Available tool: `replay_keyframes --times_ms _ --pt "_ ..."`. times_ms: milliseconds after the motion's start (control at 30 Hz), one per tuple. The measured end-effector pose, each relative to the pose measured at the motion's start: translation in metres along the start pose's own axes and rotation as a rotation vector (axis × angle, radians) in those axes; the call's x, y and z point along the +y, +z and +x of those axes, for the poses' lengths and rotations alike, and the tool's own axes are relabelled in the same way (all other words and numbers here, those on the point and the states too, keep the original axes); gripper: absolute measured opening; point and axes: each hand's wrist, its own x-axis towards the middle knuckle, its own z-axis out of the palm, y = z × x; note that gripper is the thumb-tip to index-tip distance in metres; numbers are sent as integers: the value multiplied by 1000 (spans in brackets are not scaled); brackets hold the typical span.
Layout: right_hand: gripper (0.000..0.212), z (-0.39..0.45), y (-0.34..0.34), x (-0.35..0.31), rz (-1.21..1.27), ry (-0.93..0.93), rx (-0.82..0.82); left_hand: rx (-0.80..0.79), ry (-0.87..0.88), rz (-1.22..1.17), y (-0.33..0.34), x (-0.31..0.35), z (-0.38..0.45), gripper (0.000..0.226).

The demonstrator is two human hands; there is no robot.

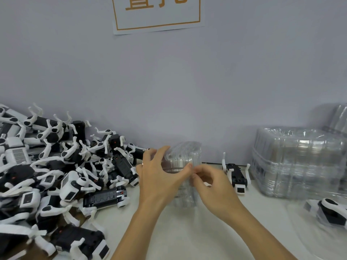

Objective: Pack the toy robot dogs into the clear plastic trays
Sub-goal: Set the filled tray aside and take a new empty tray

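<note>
Wall: I face a plain pale grey-lilac wall (169, 87), filling the upper view.
Sign: a white paper sheet (157, 14) is fixed high on it, with an orange border and orange characters (cut off at the top).
Table: an off-white tabletop (187, 231) meets the wall.
Light: soft and even.
</note>
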Motion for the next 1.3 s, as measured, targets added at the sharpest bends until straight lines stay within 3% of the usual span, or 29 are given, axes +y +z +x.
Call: replay_keyframes --times_ms 433,567,700,833,1067,1200,1300 --pt "22 -5 12 11 -119 -74 107 5 26 4 1 0 0 85" --pt "27 7 -13 6 -151 -97 231 42 -12 -65 -16 -11 8 70" --pt "30 20 -58 -2 41 12 352 101 -61 -78 -30 -22 14 54" --pt "35 23 -89 -18 194 67 513 97 -30 -67 -27 -19 13 58" --pt "39 26 -127 -36 423 2 750 118 138 139 -17 -4 3 62" --pt "37 26 -130 -47 537 26 796 92 430 414 -10 2 -3 68" --pt "36 25 -126 -53 568 57 774 -30 562 572 2 2 -9 69"
